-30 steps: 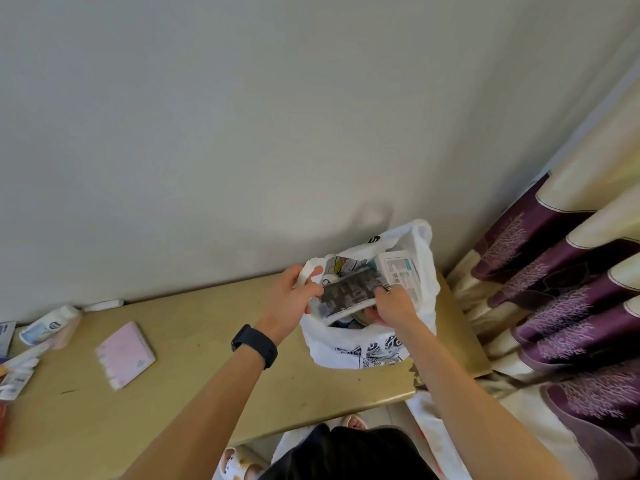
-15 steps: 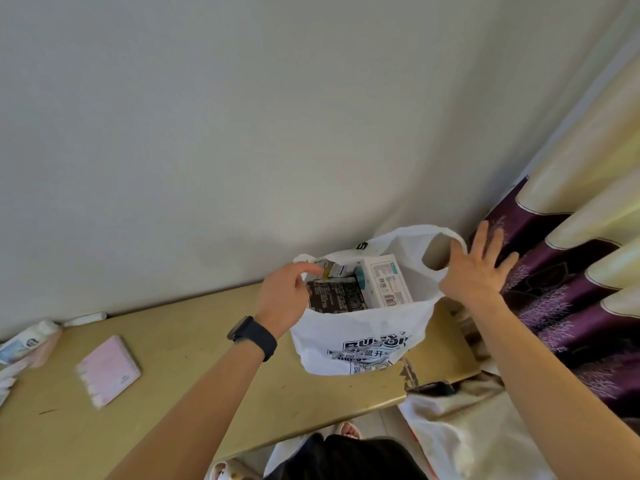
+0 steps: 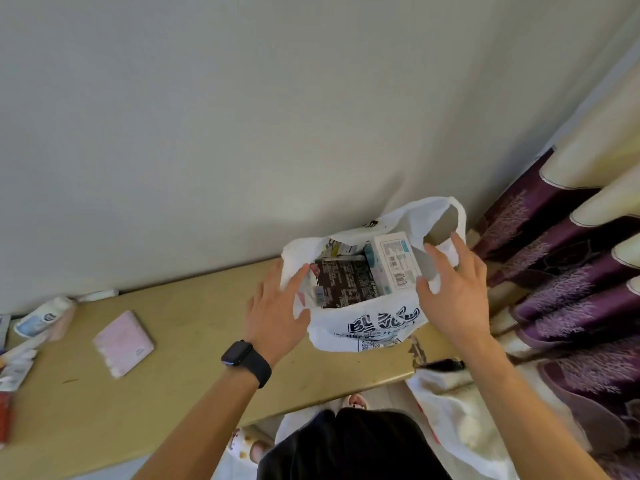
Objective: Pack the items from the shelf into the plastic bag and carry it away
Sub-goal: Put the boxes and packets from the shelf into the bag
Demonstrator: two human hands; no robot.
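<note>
Pale wall (image 3: 242, 133) and a purple-and-cream curtain (image 3: 571, 289) at the right frame a yellowish shelf (image 3: 194, 341), where a white plastic bag (image 3: 367, 327) with black lettering stands at the far right end against the wall. Its mouth gapes, with a dark printed box (image 3: 346, 284) and a white box (image 3: 394, 261) standing inside, smaller packets behind them. One handle loop (image 3: 446, 216) rises at the far right. A person's left hand (image 3: 277, 306), a black watch (image 3: 246, 362) on the wrist, is spread open against the bag's left edge; the right hand (image 3: 453, 292) is open too, fingers splayed at the right rim beside the loop, gripping nothing. Packing looks well under way but unfinished: a pink notebook (image 3: 123, 342), a white tube (image 3: 43, 318) and other small packets (image 3: 14, 368) lie at the left, well apart from the bag. Gathering those, closing the handles and lifting appear to remain. Nothing blocks the reach along the shelf.
</note>
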